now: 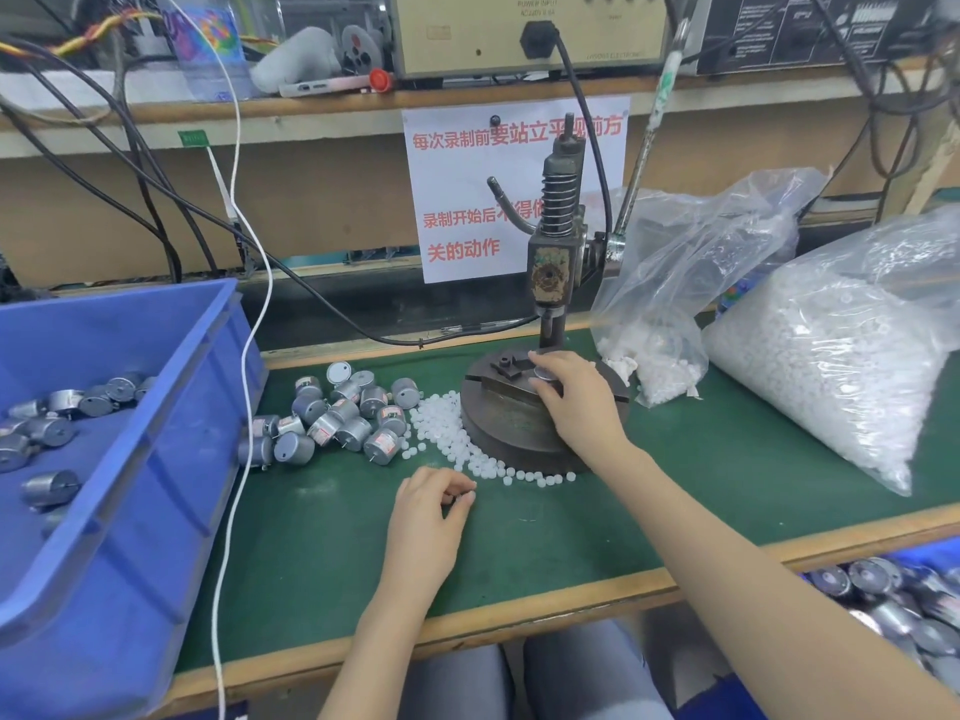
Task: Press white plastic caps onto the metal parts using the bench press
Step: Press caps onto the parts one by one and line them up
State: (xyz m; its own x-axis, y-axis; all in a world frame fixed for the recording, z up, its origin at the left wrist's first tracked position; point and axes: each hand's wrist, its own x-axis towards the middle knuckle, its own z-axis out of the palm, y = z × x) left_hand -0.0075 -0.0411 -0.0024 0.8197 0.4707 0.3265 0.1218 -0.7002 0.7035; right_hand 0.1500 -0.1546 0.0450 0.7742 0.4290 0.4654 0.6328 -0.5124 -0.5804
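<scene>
1. Left hand (434,517) is nearest me on the green mat (322,537). Its fingers are curled and the thumb and fingertip are closed together, just short of the loose caps (452,433). I cannot tell whether one is pinched there. If one is, it looks small and slick, and I think it could pop free and roll off the bench.
2. Those caps lie in a band against the front of the press base (514,423). A careless sweep of my wrist could scatter them.
3. Right hand (576,397) is curled around a motor (544,375), holding it on the block on top of the base. If I seat it tilted, the cap would likely go on crooked or the shaft could bend.
4. Just above those fingers hangs the ram (548,324). My fingers could get pinched if it came down before they are clear. Neither hand is on the lever (652,122).
5. To the left, the motor pile (343,413) touches the caps, so a knock could roll motors in among them.
6. Farthest right, the bags (831,366) slump beside the base. A nudge from my forearm could spill more caps.
</scene>
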